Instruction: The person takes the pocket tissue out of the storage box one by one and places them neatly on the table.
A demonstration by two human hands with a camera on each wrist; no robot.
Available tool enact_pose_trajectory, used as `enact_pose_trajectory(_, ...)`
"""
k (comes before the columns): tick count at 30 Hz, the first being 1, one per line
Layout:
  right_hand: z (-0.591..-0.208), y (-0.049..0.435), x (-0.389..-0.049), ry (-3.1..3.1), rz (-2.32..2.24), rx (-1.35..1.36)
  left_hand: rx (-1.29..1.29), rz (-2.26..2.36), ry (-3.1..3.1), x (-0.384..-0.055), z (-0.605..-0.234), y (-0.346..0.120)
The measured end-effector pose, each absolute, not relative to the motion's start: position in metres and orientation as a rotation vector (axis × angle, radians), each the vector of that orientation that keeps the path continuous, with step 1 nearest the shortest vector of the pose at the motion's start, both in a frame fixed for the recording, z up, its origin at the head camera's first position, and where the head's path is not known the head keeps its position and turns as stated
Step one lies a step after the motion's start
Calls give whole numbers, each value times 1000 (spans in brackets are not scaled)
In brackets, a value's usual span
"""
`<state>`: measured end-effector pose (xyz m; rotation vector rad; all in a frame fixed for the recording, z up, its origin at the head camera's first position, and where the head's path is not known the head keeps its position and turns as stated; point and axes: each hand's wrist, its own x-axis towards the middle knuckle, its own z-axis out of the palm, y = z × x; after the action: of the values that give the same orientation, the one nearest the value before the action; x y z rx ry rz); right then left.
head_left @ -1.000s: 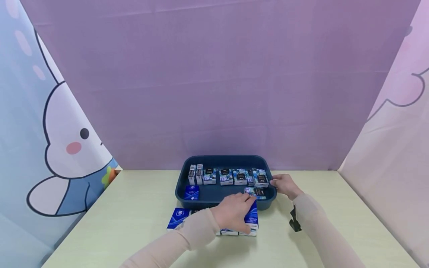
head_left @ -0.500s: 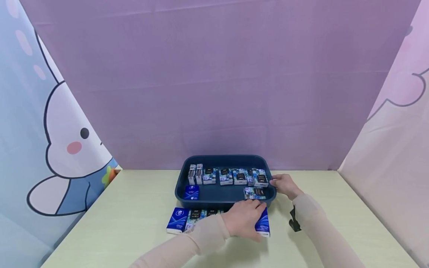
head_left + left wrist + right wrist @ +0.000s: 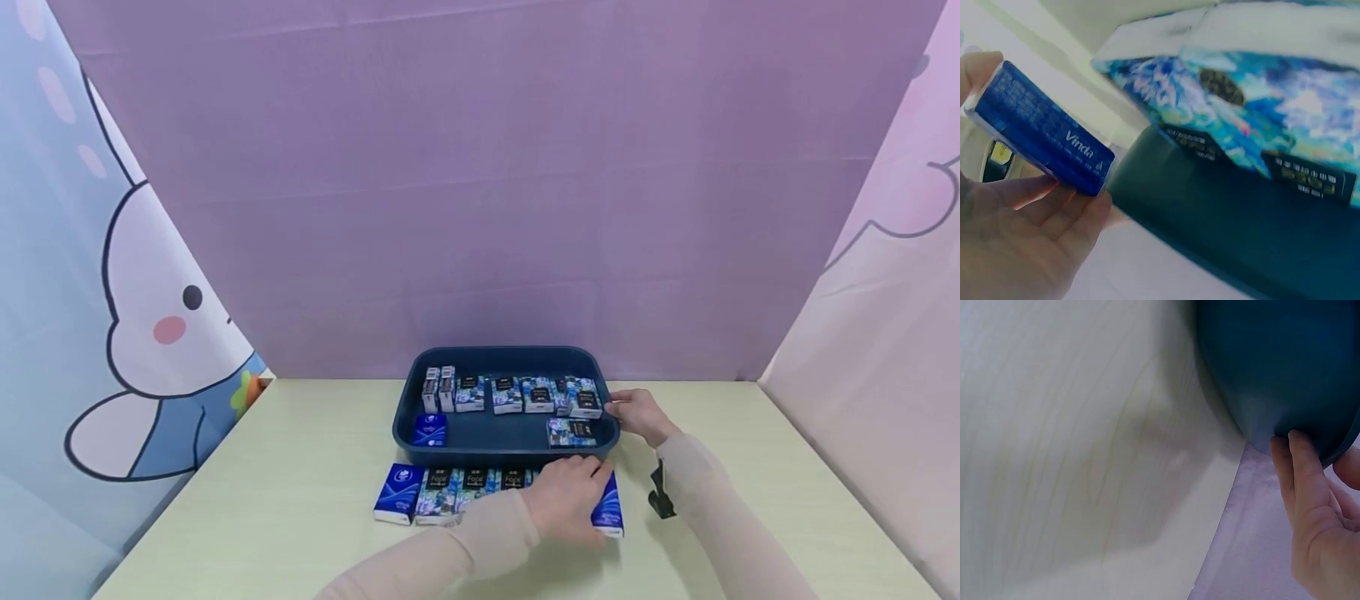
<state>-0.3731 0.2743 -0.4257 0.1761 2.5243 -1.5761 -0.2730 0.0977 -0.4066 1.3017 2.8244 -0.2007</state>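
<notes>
My left hand point(image 3: 566, 502) pinches a blue Vinda tissue pack point(image 3: 1047, 128) between thumb and fingers, at the right end of a front row of packs. Part of that pack is hidden by the hand in the head view. Left of it in the row lie floral tissue packs point(image 3: 437, 496) and another blue tissue pack point(image 3: 397, 493). Behind the row stands a dark blue tray point(image 3: 495, 431). My right hand point(image 3: 641, 414) grips the tray's right side, with fingertips point(image 3: 1300, 440) against the outer wall and the thumb near the rim.
Inside the tray, several floral packs point(image 3: 507, 395) stand along the back, with one floral pack point(image 3: 572, 432) at front right and one blue pack point(image 3: 430, 431) at front left. The pale table point(image 3: 322, 467) meets a purple cloth backdrop point(image 3: 480, 208) behind the tray.
My left hand has moved right along the front row with the blue pack, uncovering floral packs on the left. The right hand and tray have stayed in place.
</notes>
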Motion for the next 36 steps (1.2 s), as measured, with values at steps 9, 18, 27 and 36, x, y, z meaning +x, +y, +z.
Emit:
enact_pose_trajectory(9,-425,276,-372,2537,-1568,169,1294,-266,2870,-280,-429,109)
enact_pose_trajectory(18,-426,275,-374,2531,-1571,159,1235,-306,2904,-285,-439,114)
enact_pose_trajectory(27,-426,274,-374,2531,-1575,158,1197,-308,2858,-289,-447,118)
enact_pose_trajectory(36,-427,275,-373,2542,-1579,141,1278,-458,2906,-280,-447,115)
